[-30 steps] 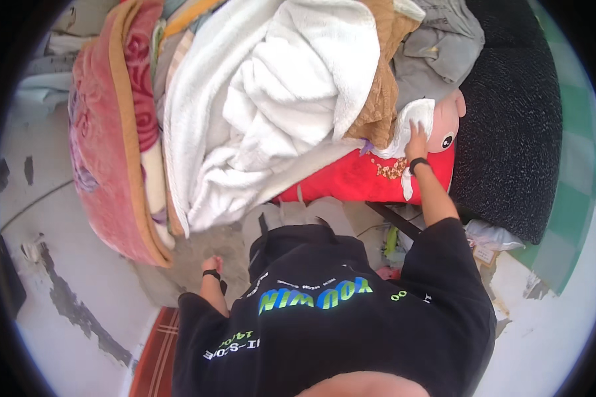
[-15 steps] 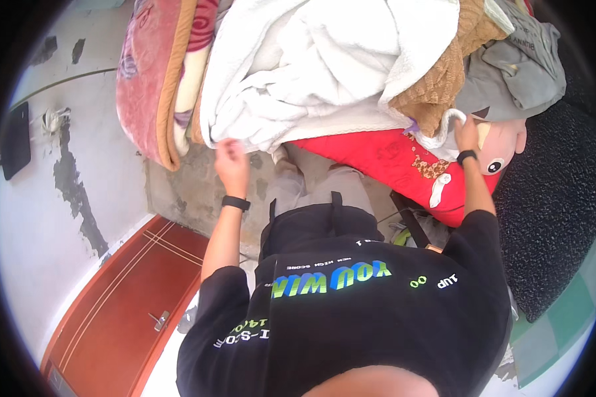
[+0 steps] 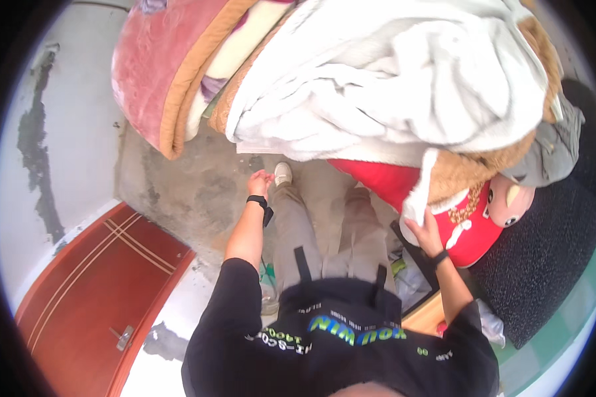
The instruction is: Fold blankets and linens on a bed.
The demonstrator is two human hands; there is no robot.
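Note:
A large white fleece blanket (image 3: 377, 92) with a brown fleece underside lies bunched across the bed. My right hand (image 3: 426, 234) grips a white corner of it, which hangs down over the near side at the right. Some of the brown underside (image 3: 470, 173) shows just above that corner. My left hand (image 3: 261, 182) is apart from the blanket, low over the floor in front of my shoe. Its fingers are curled in, and nothing shows in them. Below the blanket lies a red cloth (image 3: 391, 182) with a gold pattern.
A folded pink blanket (image 3: 159, 73) with tan trim lies at the left. At the right are a pink plush toy (image 3: 512, 202), a grey garment (image 3: 549, 152) and a dark textured cover (image 3: 543, 258). A red-brown door (image 3: 99, 298) stands at the lower left.
My left hand has come off the blanket's near edge. My right hand has drawn the blanket corner toward me and left. My view has shifted, showing more of my legs and the floor.

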